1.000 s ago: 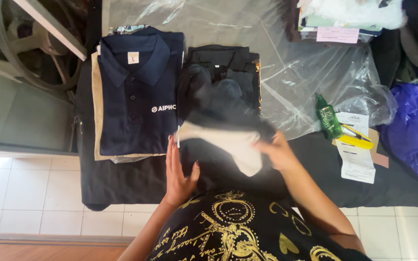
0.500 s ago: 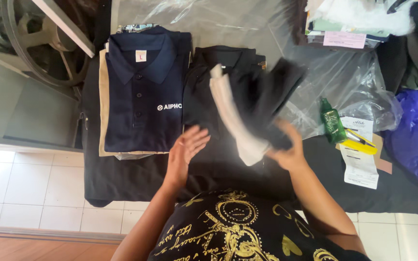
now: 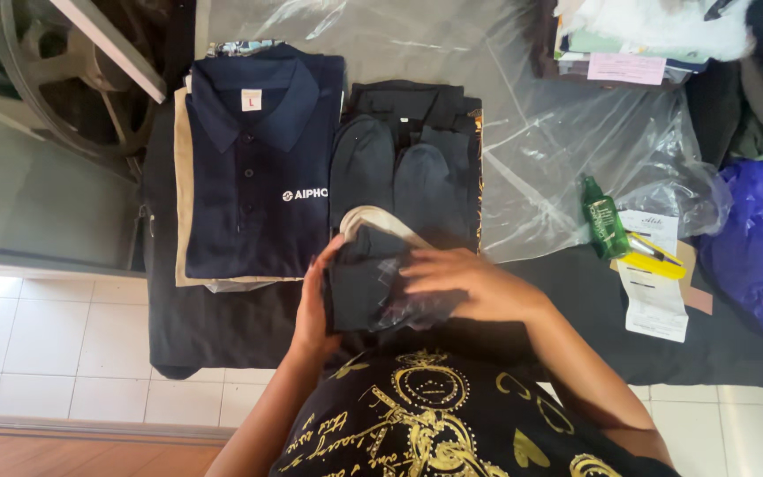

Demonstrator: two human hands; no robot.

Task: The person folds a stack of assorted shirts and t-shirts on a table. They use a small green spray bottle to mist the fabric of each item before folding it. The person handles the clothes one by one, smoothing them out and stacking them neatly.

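The left hand (image 3: 315,296) stands on its side, fingers curled round the left edge of a folded dark shirt (image 3: 373,283). The right hand (image 3: 461,281) lies flat on top of the same shirt, fingers spread and pointing left, pressing it down. So both hands have hold of this shirt, one gripping its edge and one flat on it. The shirt sits near the front edge of the table (image 3: 222,327), which has a black cloth over it. A pale collar card peeks out at its top.

Just behind it lies a black folded shirt (image 3: 412,150). To the left, close by, a navy polo shirt (image 3: 258,168) rests on a small stack. Clear plastic sheet (image 3: 558,150) covers the back right part. A green bottle (image 3: 604,216) and paper slips (image 3: 651,283) sit well apart on the right. There is bare black cloth between the right arm and the slips.
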